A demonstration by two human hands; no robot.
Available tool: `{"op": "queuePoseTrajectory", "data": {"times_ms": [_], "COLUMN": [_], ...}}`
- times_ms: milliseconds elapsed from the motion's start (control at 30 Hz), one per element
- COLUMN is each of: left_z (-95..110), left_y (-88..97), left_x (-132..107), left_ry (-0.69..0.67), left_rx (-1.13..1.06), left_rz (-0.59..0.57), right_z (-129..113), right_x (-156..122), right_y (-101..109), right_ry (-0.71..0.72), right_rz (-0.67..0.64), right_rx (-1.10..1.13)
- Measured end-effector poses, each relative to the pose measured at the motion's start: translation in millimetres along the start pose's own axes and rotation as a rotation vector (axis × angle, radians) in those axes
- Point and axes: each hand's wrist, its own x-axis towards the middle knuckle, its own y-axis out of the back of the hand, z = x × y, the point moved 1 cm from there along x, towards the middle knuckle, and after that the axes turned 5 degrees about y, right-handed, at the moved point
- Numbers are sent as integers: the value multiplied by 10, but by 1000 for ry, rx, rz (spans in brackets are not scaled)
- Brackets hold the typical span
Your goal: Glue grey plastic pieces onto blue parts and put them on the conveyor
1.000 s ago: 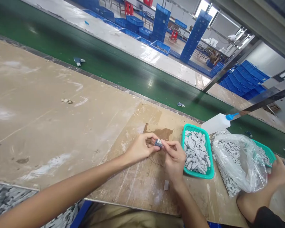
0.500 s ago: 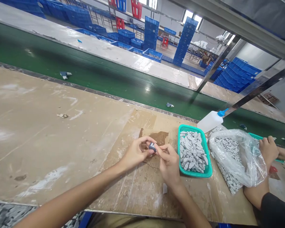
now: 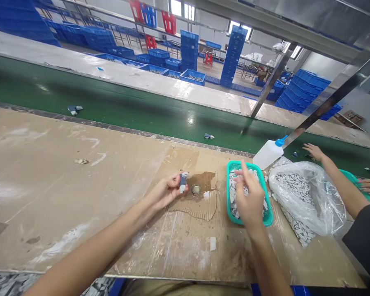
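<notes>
My left hand (image 3: 166, 191) pinches a small dark blue part with a grey piece on it (image 3: 183, 182), just above the cardboard sheet (image 3: 191, 230). A small round metal ring (image 3: 196, 189) lies on a brown stain right of that part. My right hand (image 3: 249, 197) hovers over the green basket (image 3: 231, 205) of small grey pieces, fingers spread and pointing down into it, holding nothing I can see.
A white squeeze bottle with a blue cap (image 3: 267, 153) lies behind the basket. A clear bag of grey pieces (image 3: 305, 193) sits to the right. Another person's arm (image 3: 339, 185) reaches toward the green conveyor belt (image 3: 142, 111). Blue crates (image 3: 231, 53) are stacked beyond.
My right hand let go of the small part and moved right over the green basket. My left hand keeps the part. The other person's arm stretched out toward the belt.
</notes>
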Motion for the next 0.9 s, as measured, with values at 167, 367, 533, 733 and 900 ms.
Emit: {"op": "queuePoseTrajectory", "data": {"times_ms": [167, 367, 533, 733, 900], "left_z": [104, 122, 0, 68, 697], "left_y": [55, 40, -72, -225, -245], "left_x": [14, 11, -14, 26, 465], "left_ry": [-48, -35, -20, -102, -436], "left_rx": [-144, 72, 211, 426, 799], "left_rz": [57, 6, 25, 130, 255], "right_z": [463, 791, 856, 775, 685], "right_x": [183, 124, 111, 67, 30], "right_y": [121, 16, -12, -89, -82], "right_ry": [-116, -162, -208, -156, -131], "right_rz": [67, 67, -50, -307, -436], "right_rx": [15, -69, -123, -287, -442]}}
